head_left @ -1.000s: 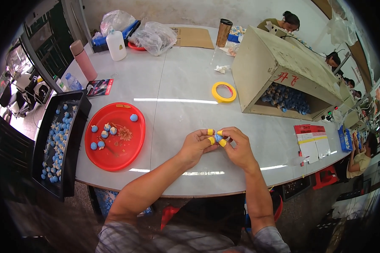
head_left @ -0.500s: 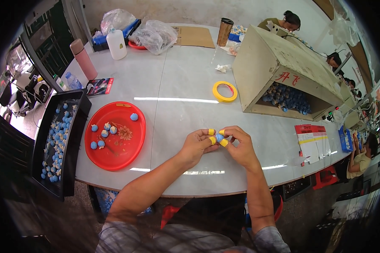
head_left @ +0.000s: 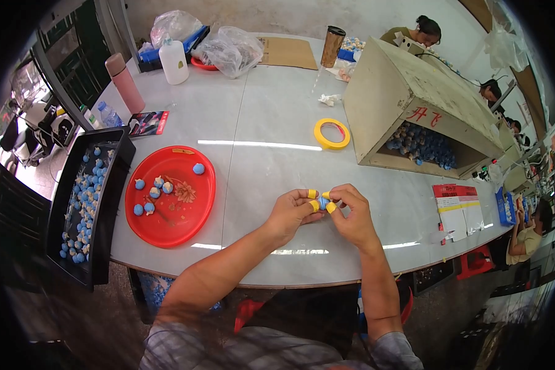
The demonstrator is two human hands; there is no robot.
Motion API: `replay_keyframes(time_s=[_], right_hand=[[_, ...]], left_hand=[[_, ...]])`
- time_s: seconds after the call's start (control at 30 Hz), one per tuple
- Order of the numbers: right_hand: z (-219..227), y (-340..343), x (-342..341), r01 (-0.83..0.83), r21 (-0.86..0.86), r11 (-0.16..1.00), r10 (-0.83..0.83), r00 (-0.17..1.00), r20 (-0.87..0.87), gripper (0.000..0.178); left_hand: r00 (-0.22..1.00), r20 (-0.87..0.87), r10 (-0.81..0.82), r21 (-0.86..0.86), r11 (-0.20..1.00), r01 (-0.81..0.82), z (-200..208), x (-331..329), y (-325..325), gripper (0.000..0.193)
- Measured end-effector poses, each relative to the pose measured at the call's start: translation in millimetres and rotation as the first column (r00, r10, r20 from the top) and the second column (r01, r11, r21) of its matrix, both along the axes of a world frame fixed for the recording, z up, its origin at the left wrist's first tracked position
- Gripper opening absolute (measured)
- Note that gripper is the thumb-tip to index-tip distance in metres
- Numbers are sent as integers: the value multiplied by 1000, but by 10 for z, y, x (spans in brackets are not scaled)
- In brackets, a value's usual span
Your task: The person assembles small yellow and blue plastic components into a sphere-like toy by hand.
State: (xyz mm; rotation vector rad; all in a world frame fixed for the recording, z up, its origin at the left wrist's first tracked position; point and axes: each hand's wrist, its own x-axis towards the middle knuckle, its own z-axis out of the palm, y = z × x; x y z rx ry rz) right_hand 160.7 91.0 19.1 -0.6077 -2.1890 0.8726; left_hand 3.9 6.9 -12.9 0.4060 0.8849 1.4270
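Over the front middle of the table, a small blue ball-shaped piece point(head_left: 323, 202) is pinched between the fingertips of both my hands. My left hand point(head_left: 288, 214) grips its left side and my right hand point(head_left: 355, 219) its right side. Yellow tape wraps the thumb and index fingertips of each hand. The fingers cover most of the piece, so its details are hidden. To the left of my hands lies a round red plate point(head_left: 194, 216) with several blue-and-cream balls point(head_left: 168, 187) on it. Beyond my hands, a roll of yellow tape point(head_left: 319, 137) rests flat.
A black tray point(head_left: 124, 157) of similar balls stands at the left edge. On the right, a beige box point(head_left: 376, 92) lies open, full of blue pieces point(head_left: 419, 145); printed sheets point(head_left: 456, 213) lie nearer. A pink flask point(head_left: 125, 83), white bottle point(head_left: 173, 61) and brown tumbler point(head_left: 332, 47) stand farther back. Co-workers sit beyond.
Both hands stay at the same spot with the blue piece between them; the fingers have shifted slightly around it. The whole view has moved a little.
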Motion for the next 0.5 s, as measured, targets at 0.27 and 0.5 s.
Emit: replay_keyframes(time_s=[0.27,0.5], right_hand=[[21,-25,-15,10,21,1000,-10,999,41,24],[-8,35,17,16,-267,964,-12,1000,16,20]], left_hand=[[998,-60,5,54,999,-2,-97,3,13,24],[999,-52,-5,41,999,7,-24,8,14,21]])
